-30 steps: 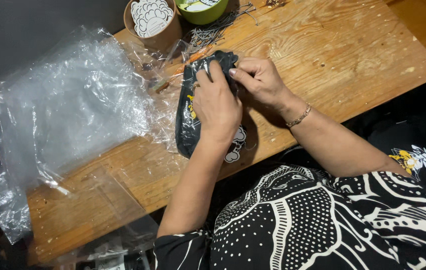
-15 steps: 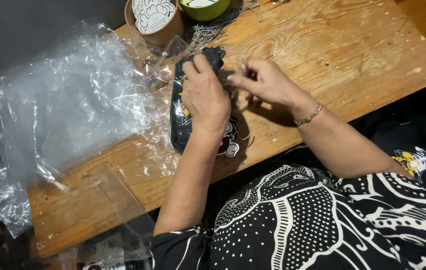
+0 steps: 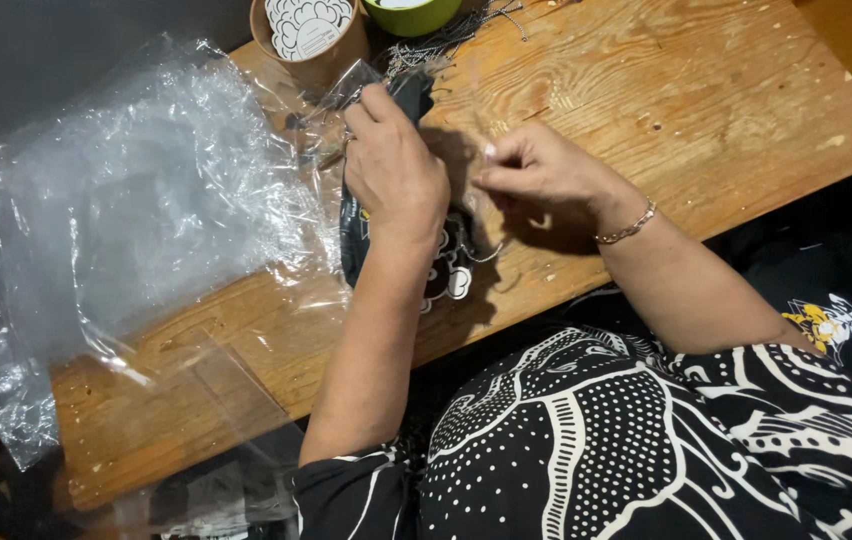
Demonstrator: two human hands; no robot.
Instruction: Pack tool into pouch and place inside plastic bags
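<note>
left hand [image 3: 394, 170] flat on dark pouch [image 3: 356, 235], fingers gripping its top end near cup. pouch lies on wooden worktop [image 3: 706, 110], lower end with white-printed tags near worktop's near edge. right hand [image 3: 536, 172] just beside pouch, thumb and fingertips pressed together, pinching something too small to tell. clear plastic bags [image 3: 136, 200] piled left of pouch. brown cup [image 3: 308, 35], green bowl [image 3: 411, 14], chain [image 3: 456, 35] at far edge.
</note>
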